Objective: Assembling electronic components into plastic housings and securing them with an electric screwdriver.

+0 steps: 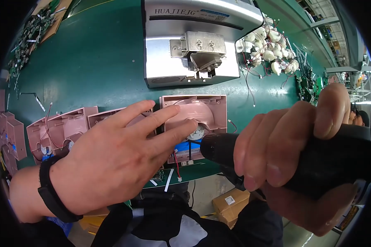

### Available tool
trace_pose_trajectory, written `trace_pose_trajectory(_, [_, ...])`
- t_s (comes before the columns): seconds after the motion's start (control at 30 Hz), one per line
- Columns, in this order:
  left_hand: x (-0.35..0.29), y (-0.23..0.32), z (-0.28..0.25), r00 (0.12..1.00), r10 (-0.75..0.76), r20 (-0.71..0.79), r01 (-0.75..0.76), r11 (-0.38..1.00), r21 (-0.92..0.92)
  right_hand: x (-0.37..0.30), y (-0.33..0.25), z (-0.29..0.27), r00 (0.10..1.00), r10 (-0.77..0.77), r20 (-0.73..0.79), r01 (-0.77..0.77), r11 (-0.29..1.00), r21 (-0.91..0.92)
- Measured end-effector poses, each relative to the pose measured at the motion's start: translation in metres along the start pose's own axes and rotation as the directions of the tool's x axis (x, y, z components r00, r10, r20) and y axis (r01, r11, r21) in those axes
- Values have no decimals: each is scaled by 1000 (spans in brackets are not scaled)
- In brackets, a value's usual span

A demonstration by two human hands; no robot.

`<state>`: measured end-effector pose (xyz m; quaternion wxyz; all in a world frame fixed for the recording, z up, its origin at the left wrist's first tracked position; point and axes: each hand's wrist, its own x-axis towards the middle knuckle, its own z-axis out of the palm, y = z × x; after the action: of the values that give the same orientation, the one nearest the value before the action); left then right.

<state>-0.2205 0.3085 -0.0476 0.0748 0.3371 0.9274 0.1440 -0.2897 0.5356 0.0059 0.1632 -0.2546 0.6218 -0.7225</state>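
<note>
A pink plastic housing [221,108] lies with its hollow side up near the table's front edge. Inside it are a white round part [197,133], a blue block [193,146] and a red-and-black cable. My left hand [119,152] rests across the housing with fingers spread, its fingertips at the white part. My right hand [280,144] is wrapped round a black power screwdriver [218,149], held sideways with its nose pointing left. The nose is beside the white part; whether the bit touches a screw cannot be made out.
Several more pink housings [80,116] stand to the left, partly behind my left hand. A silver metal machine [160,61] is just beyond. White motors with wires [272,49] are heaped at right; circuit boards [35,31] lie far left. A cardboard box [231,203] is below the table.
</note>
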Motion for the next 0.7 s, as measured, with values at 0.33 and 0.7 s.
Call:
trace_pose_trajectory(0.33, [-2,2,-1,1000,-6,-14,6,1000,11,-4,6,-2,994,-114,0,114,993,41])
trace_pose_trajectory(0.7, [-39,9,-23,985,-52,-164,61,997,50,-5,-24,0,948,-317,-37,319,938,134])
